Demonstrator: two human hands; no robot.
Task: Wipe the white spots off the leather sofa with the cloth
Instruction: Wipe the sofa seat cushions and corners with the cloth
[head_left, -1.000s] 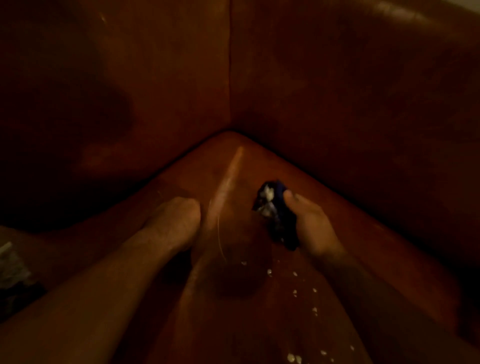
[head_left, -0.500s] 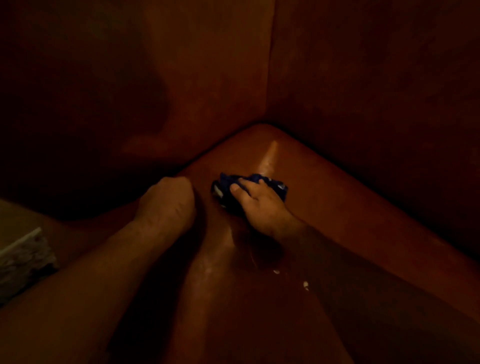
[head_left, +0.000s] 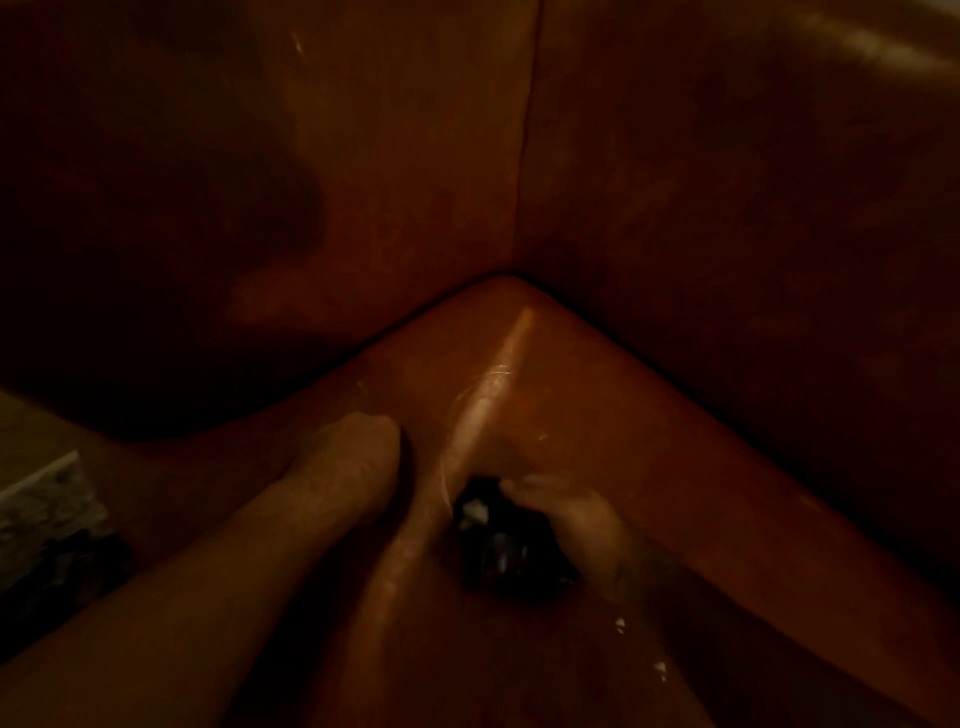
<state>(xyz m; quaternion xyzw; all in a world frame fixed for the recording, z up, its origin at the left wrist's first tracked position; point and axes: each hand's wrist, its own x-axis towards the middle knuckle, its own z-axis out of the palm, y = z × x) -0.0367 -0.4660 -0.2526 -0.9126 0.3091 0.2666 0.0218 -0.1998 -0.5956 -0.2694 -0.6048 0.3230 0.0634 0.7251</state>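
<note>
A brown leather sofa seat fills the dim view, its corner meeting two backrests. My right hand grips a dark blue cloth flecked with white and presses it on the seat, blurred by motion. White spots lie on the leather just below that hand, with another white spot lower down. My left hand rests on the seat to the left with its fingers curled under, holding nothing that I can see.
The left backrest and right backrest close off the corner behind the seat. A pale stone-like block and a dark patch sit at the left edge, beyond the sofa.
My right hand has pulled the cloth back from the corner toward me, down the seat. The left hand has stayed planted. The view has tilted, and white spots show again below the cloth.
</note>
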